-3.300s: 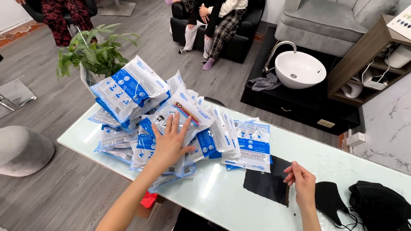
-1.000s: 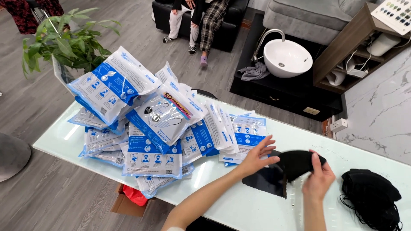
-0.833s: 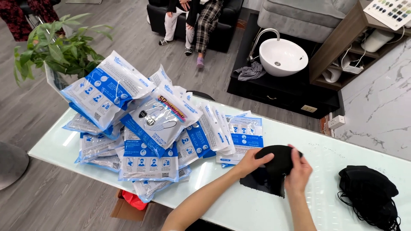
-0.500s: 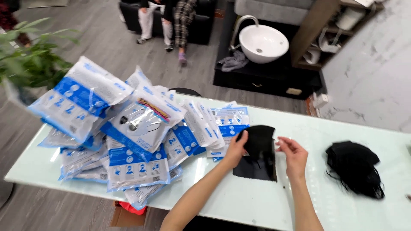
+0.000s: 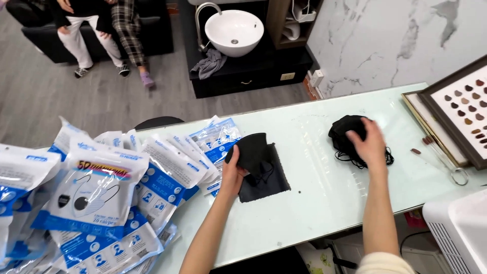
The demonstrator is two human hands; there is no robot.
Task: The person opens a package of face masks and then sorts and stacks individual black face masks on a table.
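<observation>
One right hand [image 5: 369,144] half hides the black mask pile [image 5: 345,133]

Matt black cloth mask [image 5: 252,150] under the left hand [image 5: 232,175], soft black fabric heap [image 5: 350,139] at two o'clock beneath the right hand [image 5: 369,144], glossy pale glass tabletop [image 5: 314,203], shiny crinkled plastic packets [image 5: 96,198] at nine o'clock, glazed white ceramic basin [image 5: 234,31] at twelve o'clock, polished marble wall [image 5: 385,40], wood-framed swatch board [image 5: 464,109].

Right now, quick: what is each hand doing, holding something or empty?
Left hand: closed on a folded black mask, over a dark flat pouch.
Right hand: fingers spread, resting on the pile of black masks; a grip cannot be told.
</observation>
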